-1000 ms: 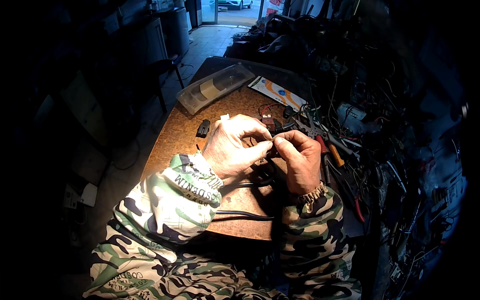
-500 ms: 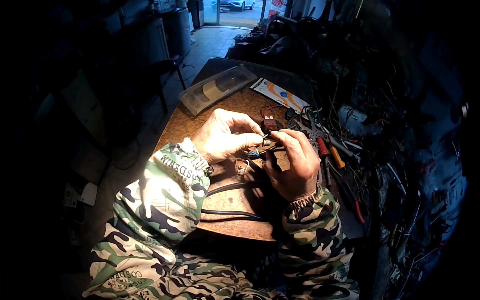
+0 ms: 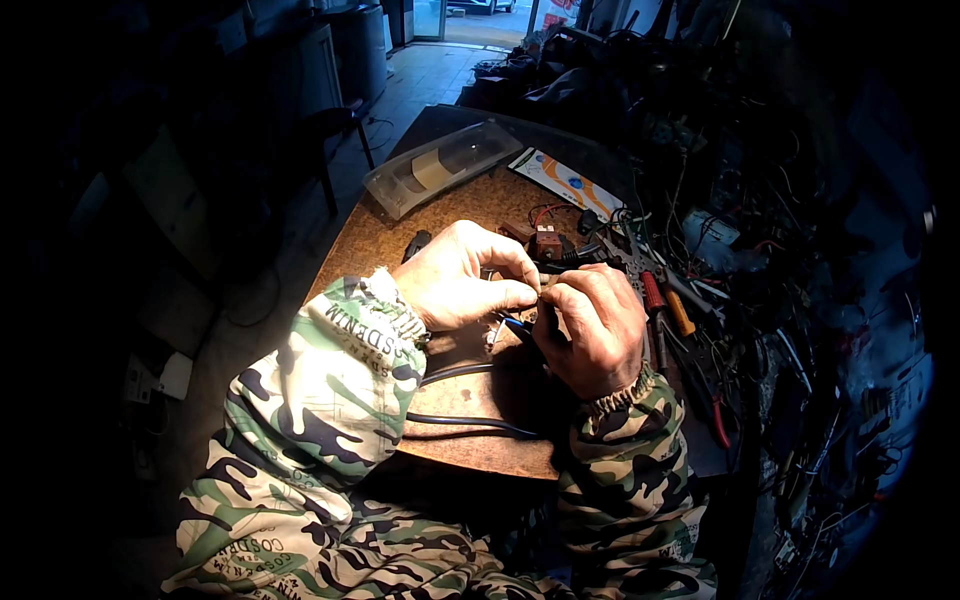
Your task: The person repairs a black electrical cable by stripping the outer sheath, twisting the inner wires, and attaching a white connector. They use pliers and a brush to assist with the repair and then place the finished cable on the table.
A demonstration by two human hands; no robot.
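At the middle of the wooden table (image 3: 350,255), my left hand (image 3: 465,280) and my right hand (image 3: 597,330) meet fingertip to fingertip. Both are closed in a pinch on a thin wire, mostly hidden by the fingers. A blue wire (image 3: 516,324) shows just below the fingertips. From under my hands a black cable (image 3: 465,420) bends across the table's near part. Past my fingers sits a small reddish-brown block (image 3: 548,242) with red wires behind it. A small dark object (image 3: 417,243) lies beyond my left wrist.
A clear plastic case (image 3: 400,190) and a white-and-orange flat package (image 3: 570,185) lie at the far side. Right of my hands are a red-handled tool (image 3: 653,290), an orange-handled tool (image 3: 680,315) and red-handled pliers (image 3: 719,425). Tangled wires and parts heap up further right.
My fingertips have come closer together over the wire, now covering most of it. The view has shifted slightly, and the dark object beyond my left wrist now shows.
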